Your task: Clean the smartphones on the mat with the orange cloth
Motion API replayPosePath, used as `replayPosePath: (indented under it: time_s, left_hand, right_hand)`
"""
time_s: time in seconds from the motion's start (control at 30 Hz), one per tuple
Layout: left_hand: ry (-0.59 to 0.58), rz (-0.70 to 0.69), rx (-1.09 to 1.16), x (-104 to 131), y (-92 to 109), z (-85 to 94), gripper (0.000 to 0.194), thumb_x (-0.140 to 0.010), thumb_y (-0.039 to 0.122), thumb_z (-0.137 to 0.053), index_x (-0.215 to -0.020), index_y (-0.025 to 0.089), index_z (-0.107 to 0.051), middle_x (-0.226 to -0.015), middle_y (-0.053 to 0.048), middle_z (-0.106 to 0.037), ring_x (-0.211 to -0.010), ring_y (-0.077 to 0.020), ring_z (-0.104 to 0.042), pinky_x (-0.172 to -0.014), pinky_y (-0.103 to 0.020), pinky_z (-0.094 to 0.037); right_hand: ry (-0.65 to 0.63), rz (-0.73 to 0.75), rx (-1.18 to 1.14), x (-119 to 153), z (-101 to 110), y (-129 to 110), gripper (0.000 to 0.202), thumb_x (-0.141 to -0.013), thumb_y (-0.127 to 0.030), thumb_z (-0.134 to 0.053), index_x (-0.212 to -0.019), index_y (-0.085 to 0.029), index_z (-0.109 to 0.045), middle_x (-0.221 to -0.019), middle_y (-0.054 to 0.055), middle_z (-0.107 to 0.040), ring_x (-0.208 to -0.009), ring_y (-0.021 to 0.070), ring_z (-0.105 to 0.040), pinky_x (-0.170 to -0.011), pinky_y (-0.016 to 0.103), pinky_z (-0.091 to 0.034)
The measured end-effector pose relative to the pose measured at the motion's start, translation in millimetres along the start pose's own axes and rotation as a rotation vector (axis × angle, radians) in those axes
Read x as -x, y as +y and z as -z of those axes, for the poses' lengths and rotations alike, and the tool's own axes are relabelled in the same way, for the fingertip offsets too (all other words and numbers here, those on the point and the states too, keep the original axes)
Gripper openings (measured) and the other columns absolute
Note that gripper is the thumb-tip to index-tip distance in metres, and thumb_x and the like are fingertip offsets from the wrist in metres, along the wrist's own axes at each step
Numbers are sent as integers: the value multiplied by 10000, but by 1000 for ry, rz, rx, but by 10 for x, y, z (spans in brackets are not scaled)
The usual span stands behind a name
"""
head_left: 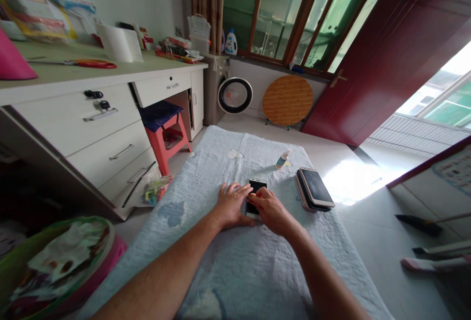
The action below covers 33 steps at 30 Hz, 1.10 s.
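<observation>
A white-framed phone (256,184) lies screen up on a pale blue quilted mat (228,251) on the floor. My left hand (231,205) rests flat at the phone's left edge, fingers touching its side and screen. My right hand (271,210) presses on the lower part of the screen with fingers bent; whether something lies under them is hidden. A stack of phones (314,190) sits on the mat to the right. A small spray bottle (282,159) lies behind the phone.
A white desk with drawers (106,128) runs along the left, with a red stool (165,133) under it. A green bin with rubbish (55,261) stands at bottom left. A broom and dustpan handles (430,241) lie on the tiles at right.
</observation>
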<state>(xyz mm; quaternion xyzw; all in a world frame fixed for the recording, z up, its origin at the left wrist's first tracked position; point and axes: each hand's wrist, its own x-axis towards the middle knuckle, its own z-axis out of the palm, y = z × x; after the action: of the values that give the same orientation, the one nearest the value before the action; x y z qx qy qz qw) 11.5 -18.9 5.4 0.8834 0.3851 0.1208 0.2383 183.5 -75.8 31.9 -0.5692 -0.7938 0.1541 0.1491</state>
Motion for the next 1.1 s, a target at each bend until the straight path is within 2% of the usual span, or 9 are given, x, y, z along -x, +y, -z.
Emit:
replayPosePath:
  time_s: [0.17,0.33,0.47,0.6,0.7,0.83,0.97,1.1]
  left_hand:
    - [-68,-17,-29,-14,-31,28,962,-542,634,-750,-1383,326,-398,-1513,-20,-327,-1358,-380,-262,-1101,-617,-107]
    - [-132,-16,-35,-41,-60,72,943,-586,620,-726,-1407,335,-361,-1527,-7,-294,-1365,-376,-248,-1102,-612,-100]
    - [-178,-12,-35,-40,-86,108,702,-780,527,-588,-1413,342,-348,-1529,15,-288,-1383,-328,-234,-1112,-586,-93]
    - [-184,-25,-37,-36,-124,97,670,-803,463,-568,-1419,356,-328,-1540,34,-259,-1393,-306,-210,-1120,-567,-72]
    - [-192,-28,-34,-37,-137,87,679,-800,472,-565,-1423,360,-318,-1543,32,-252,-1393,-307,-207,-1120,-564,-69]
    - [-194,-29,-36,-35,-126,99,679,-804,472,-560,-1426,352,-317,-1542,33,-254,-1392,-307,-210,-1120,-567,-68]
    - [-188,-28,-41,-33,-119,104,674,-803,471,-562,-1423,348,-327,-1540,36,-256,-1389,-306,-213,-1118,-570,-76]
    - [-190,-24,-48,-37,-120,97,676,-801,476,-566,-1421,350,-329,-1539,34,-260,-1390,-306,-213,-1119,-561,-79]
  right_hand:
    - [-38,69,-108,203,132,-66,215,-924,-187,-465,-946,-201,-678,-917,41,-505,-879,142,-509,-824,262,-412]
    - [-51,18,-146,353,211,1,184,-898,-205,-511,-875,-211,-694,-922,30,-513,-825,123,-537,-787,247,-419]
    - [-29,-19,-198,428,198,61,201,-857,-132,-507,-807,-204,-688,-913,17,-520,-790,103,-545,-766,232,-413]
    - [7,-20,-244,473,150,51,214,-779,-45,-495,-721,-184,-647,-869,4,-515,-769,96,-535,-727,215,-406]
    - [46,-20,-298,494,126,11,214,-762,-37,-497,-757,-189,-648,-870,5,-516,-784,103,-533,-728,214,-410]
    - [35,-17,-309,504,129,-30,159,-813,-111,-524,-842,-201,-652,-904,17,-520,-827,124,-533,-774,238,-416]
    - [52,-16,-279,501,88,-27,199,-869,-124,-458,-783,-197,-622,-890,20,-517,-849,131,-529,-807,249,-407]
    - [129,-75,-176,504,-14,-10,192,-801,-52,-463,-880,-198,-562,-921,21,-519,-848,139,-516,-778,246,-404]
